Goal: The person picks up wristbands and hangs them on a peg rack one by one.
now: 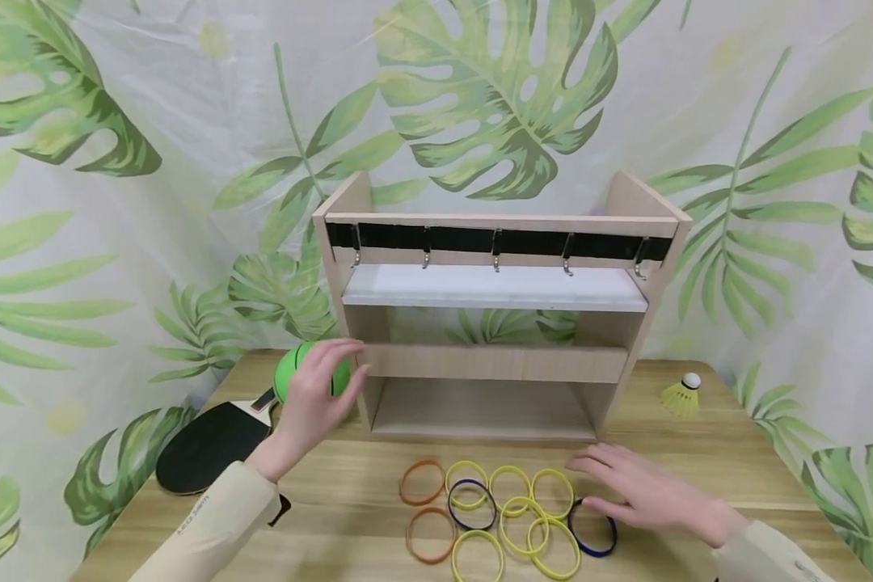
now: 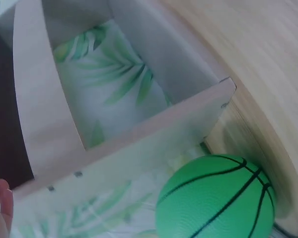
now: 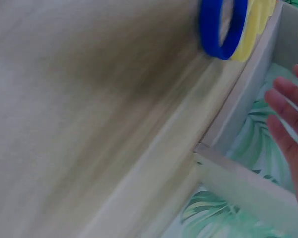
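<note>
My left hand (image 1: 311, 408) is raised beside the left side panel of a small wooden shelf (image 1: 495, 364), fingers loosely bent and holding nothing. Behind that hand, a green toy basketball (image 2: 213, 198) is partly hidden in the head view. My right hand (image 1: 651, 489) hovers palm down in front of the shelf's right side, fingers relaxed, also holding nothing. Its thumb overlaps a dark blue wristband (image 1: 595, 550) in the head view. Several yellow wristbands (image 1: 478, 558), two orange wristbands (image 1: 431, 558) and another blue wristband (image 1: 473, 527) lie in a group before the shelf.
A black table tennis paddle (image 1: 211, 449) lies at the left, its handle toward the basketball. A yellow shuttlecock (image 1: 681, 396) stands at the right. Several metal hooks (image 1: 496, 252) hang along a black strip across the shelf's top. A leaf-patterned cloth (image 1: 189, 162) covers the back.
</note>
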`<state>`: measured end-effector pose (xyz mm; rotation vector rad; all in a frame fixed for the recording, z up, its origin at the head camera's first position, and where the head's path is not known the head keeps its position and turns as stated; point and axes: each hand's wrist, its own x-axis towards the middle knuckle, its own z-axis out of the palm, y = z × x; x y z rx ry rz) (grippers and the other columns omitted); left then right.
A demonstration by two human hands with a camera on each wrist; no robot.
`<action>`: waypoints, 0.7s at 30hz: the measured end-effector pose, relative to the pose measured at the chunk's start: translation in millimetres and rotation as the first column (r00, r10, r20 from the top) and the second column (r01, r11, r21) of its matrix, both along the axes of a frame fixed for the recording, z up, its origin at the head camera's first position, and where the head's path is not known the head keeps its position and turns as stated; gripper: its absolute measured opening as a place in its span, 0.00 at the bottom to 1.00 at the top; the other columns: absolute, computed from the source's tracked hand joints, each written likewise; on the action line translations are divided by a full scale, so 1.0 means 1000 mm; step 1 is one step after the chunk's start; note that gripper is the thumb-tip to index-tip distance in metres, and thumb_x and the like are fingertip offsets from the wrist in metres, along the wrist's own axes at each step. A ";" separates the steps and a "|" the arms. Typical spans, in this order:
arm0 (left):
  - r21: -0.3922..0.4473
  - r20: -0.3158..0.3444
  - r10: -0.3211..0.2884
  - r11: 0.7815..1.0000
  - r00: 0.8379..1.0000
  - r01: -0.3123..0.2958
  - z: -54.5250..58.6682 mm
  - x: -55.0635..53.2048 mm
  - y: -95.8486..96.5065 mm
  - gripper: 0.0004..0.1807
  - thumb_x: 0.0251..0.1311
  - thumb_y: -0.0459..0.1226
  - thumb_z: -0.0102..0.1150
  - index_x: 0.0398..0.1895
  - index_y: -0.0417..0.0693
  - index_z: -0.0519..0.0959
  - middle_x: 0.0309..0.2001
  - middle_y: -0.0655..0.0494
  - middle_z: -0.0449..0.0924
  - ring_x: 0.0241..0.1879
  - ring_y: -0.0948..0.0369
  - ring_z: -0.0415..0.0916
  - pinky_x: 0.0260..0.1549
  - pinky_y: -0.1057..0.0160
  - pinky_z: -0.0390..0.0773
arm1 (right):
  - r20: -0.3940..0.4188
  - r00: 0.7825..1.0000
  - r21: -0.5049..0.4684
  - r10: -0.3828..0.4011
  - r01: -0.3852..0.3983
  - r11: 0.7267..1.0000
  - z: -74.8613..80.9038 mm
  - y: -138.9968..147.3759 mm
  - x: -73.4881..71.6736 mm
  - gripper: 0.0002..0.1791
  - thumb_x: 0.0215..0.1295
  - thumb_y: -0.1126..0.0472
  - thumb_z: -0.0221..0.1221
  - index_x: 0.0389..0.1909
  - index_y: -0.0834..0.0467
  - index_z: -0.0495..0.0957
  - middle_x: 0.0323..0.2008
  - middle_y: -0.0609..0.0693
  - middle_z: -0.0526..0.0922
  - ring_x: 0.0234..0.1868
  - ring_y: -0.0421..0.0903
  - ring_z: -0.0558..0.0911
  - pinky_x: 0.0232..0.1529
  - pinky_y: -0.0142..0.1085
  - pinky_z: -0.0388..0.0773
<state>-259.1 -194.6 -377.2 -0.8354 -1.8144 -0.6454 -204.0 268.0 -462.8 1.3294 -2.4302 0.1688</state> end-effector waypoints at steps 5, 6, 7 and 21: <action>0.205 0.137 0.055 0.975 0.989 -0.082 0.002 -0.011 -0.014 0.08 0.62 0.28 0.62 0.43 0.33 0.81 0.39 0.42 0.83 0.40 0.51 0.79 0.37 0.67 0.79 | 0.165 0.986 -0.050 -0.038 0.047 0.998 -0.009 0.007 0.001 0.12 0.67 0.51 0.63 0.47 0.50 0.79 0.42 0.40 0.81 0.41 0.35 0.81 0.38 0.30 0.83; 0.236 0.166 0.067 0.966 0.984 -0.105 0.002 -0.013 -0.015 0.08 0.61 0.28 0.62 0.42 0.33 0.80 0.38 0.43 0.83 0.40 0.52 0.79 0.36 0.68 0.80 | 0.190 0.981 -0.057 -0.039 0.050 0.997 -0.011 0.009 0.002 0.10 0.67 0.52 0.63 0.45 0.50 0.79 0.41 0.40 0.81 0.39 0.34 0.80 0.35 0.28 0.82; 0.263 0.195 0.072 0.957 0.978 -0.123 0.002 -0.015 -0.016 0.08 0.61 0.27 0.63 0.42 0.33 0.80 0.38 0.43 0.82 0.39 0.53 0.79 0.35 0.69 0.81 | 0.211 0.977 -0.061 -0.037 0.051 0.997 -0.013 0.010 0.002 0.09 0.67 0.52 0.63 0.44 0.50 0.79 0.40 0.40 0.80 0.37 0.33 0.79 0.33 0.27 0.81; 0.314 0.530 -0.072 0.942 0.845 -0.116 0.006 -0.027 -0.008 0.22 0.64 0.34 0.65 0.58 0.34 0.75 0.52 0.35 0.80 0.54 0.45 0.79 0.53 0.46 0.85 | 0.305 0.952 -0.094 0.036 -0.008 0.996 -0.026 0.015 -0.002 0.10 0.61 0.62 0.68 0.31 0.46 0.75 0.31 0.34 0.76 0.31 0.24 0.69 0.25 0.18 0.69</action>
